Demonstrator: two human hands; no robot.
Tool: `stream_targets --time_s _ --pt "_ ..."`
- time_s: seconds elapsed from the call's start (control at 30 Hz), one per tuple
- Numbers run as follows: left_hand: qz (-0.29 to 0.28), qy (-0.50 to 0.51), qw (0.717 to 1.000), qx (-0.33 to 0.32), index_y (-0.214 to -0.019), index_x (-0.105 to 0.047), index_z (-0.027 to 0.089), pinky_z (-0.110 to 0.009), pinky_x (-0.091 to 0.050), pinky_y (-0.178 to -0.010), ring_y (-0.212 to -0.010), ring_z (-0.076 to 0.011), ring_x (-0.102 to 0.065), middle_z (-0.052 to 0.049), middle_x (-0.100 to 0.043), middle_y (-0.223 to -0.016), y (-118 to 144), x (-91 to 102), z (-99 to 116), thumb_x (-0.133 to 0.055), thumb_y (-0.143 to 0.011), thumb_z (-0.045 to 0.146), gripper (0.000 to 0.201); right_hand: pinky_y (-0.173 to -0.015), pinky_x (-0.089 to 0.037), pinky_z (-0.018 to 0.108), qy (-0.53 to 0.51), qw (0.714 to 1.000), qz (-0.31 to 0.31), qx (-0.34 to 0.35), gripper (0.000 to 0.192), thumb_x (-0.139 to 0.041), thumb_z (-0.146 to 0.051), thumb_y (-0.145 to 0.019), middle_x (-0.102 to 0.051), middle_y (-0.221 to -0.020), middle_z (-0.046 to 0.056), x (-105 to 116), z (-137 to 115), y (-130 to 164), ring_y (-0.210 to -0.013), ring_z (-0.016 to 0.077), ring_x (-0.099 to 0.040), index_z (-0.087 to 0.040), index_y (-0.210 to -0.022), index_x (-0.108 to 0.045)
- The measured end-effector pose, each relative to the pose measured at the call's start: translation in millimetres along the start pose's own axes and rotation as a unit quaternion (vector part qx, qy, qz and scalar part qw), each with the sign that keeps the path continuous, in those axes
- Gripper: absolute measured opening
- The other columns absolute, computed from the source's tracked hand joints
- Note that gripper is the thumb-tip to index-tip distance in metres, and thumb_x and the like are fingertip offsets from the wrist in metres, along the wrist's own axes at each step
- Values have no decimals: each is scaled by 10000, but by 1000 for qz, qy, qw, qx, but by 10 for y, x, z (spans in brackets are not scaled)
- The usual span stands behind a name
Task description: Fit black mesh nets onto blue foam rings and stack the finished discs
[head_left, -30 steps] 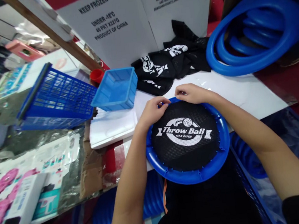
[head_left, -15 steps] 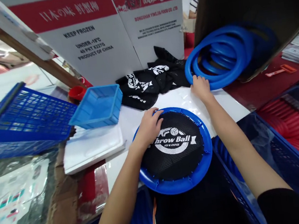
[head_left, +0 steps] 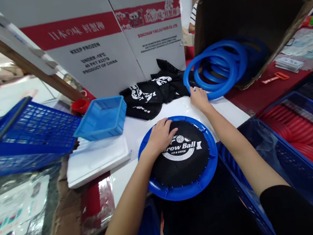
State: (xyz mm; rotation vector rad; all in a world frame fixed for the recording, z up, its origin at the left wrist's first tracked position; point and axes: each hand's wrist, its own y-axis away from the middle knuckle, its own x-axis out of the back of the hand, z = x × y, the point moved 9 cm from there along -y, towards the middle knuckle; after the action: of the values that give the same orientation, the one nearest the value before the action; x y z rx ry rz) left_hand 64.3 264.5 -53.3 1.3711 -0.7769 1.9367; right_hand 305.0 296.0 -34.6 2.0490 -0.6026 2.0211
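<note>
A round throw-ball disc (head_left: pixel 187 170) with a blue plastic rim and black mesh lies on the white tabletop before me. My left hand (head_left: pixel 160 135) rests flat on its upper left part, fingers stretched over rim and mesh. Farther right, my right hand (head_left: pixel 199 98) has its fingers closed at the near edge of the front blue ring (head_left: pixel 218 94). That ring leans on several more blue rings in the mouth of a cardboard box (head_left: pixel 246 13). Printed black mesh pieces (head_left: pixel 145 98) lie heaped just left of the rings.
A light blue tray (head_left: pixel 100 118) sits on a white foam slab (head_left: pixel 99 165); a blue basket (head_left: pixel 33 127) is left of it. Large white cartons (head_left: pixel 89 46) stand behind. Red rings (head_left: pixel 307 153) fill a crate at right. An orange-handled tool (head_left: pixel 277 77) lies on the red surface.
The view has shifted, showing more of the box. My left hand has slid slightly and lies flatter over the mesh. My right hand stays at the front blue ring.
</note>
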Motion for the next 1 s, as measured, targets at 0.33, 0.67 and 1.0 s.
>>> stream_targets --time_s 0.33,0.67,1.0 --pt "0 -33 999 14 -1414 -588 132 -541 -434 -1181 -1430 -366 -512 -210 -527 -1566 -15 6 68 -433 -1101 419 452 -1085 -387 492 -5 1000 6 6 586 -438 -158 -1010 -545 -1404 286 16 -10 -1 -1288 382 -507 -75 -1586 -375" --pt "57 108 989 80 -1530 -494 113 -689 -163 -1313 -1637 -420 -230 -233 -385 -1701 82 302 182 -545 -1060 383 544 -1129 -374 539 -2 996 -6 86 674 -353 -65 -999 -504 -1461 307 -29 -216 56 -1341 402 -482 -31 -1665 -252" --pt "4 828 551 99 -1135 -760 448 -353 -669 -673 -721 -298 -821 1 -783 -716 1923 -1002 1664 -615 -965 589 264 -1092 -350 742 46 992 -112 33 694 -638 -186 -956 -588 -1407 247 -191 429 -67 -1326 474 -542 -138 -1597 -378"
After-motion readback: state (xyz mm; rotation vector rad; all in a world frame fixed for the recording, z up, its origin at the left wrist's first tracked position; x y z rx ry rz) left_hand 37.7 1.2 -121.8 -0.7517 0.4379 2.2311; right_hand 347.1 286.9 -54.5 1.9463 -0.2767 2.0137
